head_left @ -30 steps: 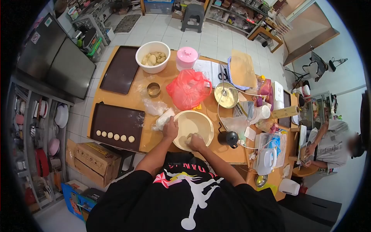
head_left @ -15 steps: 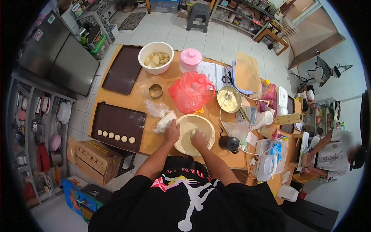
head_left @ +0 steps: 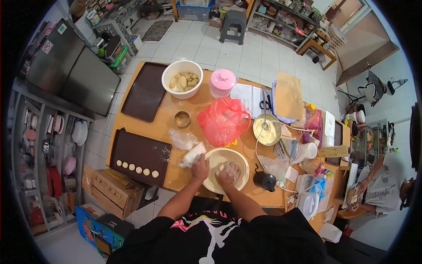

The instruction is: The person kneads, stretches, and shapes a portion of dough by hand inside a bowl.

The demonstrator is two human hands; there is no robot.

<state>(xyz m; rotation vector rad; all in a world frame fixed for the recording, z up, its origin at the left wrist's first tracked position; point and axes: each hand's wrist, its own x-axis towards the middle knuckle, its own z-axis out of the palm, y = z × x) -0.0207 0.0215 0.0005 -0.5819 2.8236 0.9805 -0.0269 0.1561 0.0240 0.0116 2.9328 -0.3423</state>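
Note:
A cream bowl [head_left: 240,155] stands near the table's front edge. My right hand [head_left: 228,173] is inside it, floury, with its fingers curved round a small pale dough piece [head_left: 221,168]. My left hand [head_left: 200,168] is at the bowl's left rim, beside a white plastic bag [head_left: 192,155]; its fingertips are too small to make out. On a dark tray [head_left: 140,152] to the left lies a row of several small round dough pieces [head_left: 139,170]. A red plastic bag [head_left: 223,122] rests just beyond the bowl.
A white bowl of dough balls [head_left: 167,79], a pink-lidded tub [head_left: 223,80] and another dark tray [head_left: 144,92] stand farther back. To the right are a metal bowl [head_left: 267,130] and a black jug [head_left: 264,181]. A co-worker [head_left: 381,187] is at the far right.
The view has shifted, so the table sits lower in the frame. My right hand has turned over the dough inside the bowl. My left hand stays by the rim.

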